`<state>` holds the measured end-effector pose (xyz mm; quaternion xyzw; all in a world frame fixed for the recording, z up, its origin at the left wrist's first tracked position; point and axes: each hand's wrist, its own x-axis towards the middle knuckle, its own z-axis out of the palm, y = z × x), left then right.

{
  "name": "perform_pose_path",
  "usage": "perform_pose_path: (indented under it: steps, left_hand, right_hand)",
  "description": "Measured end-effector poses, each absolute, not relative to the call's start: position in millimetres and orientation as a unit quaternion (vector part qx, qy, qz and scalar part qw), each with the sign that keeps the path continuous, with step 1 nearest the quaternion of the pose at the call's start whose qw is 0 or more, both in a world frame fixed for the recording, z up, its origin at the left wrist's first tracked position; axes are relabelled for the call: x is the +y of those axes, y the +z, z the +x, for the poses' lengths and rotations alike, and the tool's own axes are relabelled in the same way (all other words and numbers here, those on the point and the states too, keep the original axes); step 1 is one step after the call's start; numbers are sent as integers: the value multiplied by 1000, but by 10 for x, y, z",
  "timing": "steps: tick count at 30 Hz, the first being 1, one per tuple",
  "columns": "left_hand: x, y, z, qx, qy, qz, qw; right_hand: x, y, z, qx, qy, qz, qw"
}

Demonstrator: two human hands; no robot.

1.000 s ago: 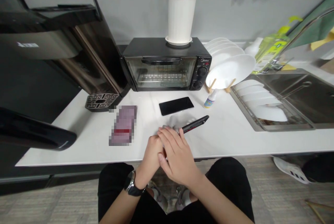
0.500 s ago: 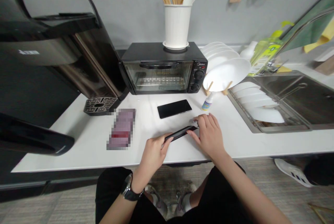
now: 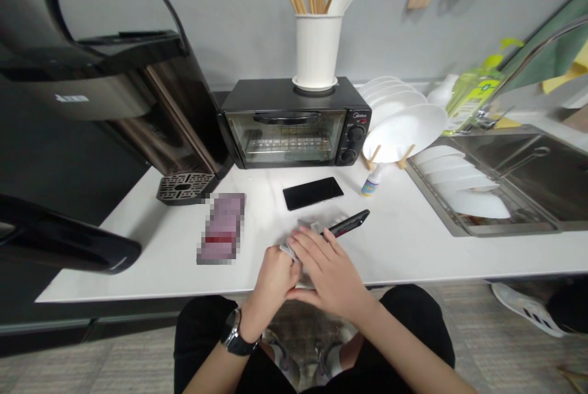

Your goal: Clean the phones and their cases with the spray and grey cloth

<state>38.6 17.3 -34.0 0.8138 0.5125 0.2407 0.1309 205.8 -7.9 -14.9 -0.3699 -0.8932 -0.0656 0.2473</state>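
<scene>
A blurred packet (image 3: pixel 221 228) lies flat on the tabletop (image 3: pixel 413 253), left of the hands. The left hand (image 3: pixel 273 290) curls its grip closed on a crumpled white cloth (image 3: pixel 290 252), soft and light. The right hand (image 3: pixel 328 271) spreads open across it, though whether its grip clamps anything I cannot tell. Beyond those fingers, a slim black phone (image 3: pixel 345 223) angles outward, stiff, probably slippery and fragile, safest held by its long edges

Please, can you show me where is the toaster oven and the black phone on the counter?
toaster oven (image 3: pixel 285 141): head view, on the glass door.
black phone (image 3: pixel 313 193): head view, on the dark screen.
</scene>
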Motion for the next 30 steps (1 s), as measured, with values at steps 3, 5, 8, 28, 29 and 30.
perform_pose_path:
  steps: [3, 5, 8, 28, 29, 30]
  left_hand:
    - [148, -262, 414, 505, 284, 797, 170]
    - [140, -214, 441, 499, 320, 780, 199]
    - [141, -174, 473, 501, 344, 762, 223]
    - [142, -212, 426, 505, 301, 790, 174]
    - [135, -184, 442, 505, 316, 781, 188]
    - [133, -162, 455, 503, 326, 775, 201]
  right_hand:
    - [170, -101, 2407, -886, -90, -384, 243]
    - [336, -78, 2644, -865, -108, -429, 238]
    - [470, -83, 2863, -831, -116, -492, 233]
    - [280, -117, 2550, -887, -92, -380, 246]
    - [345, -102, 2662, -876, -103, -402, 247]
    - [398, -92, 2756, -863, -111, -425, 249]
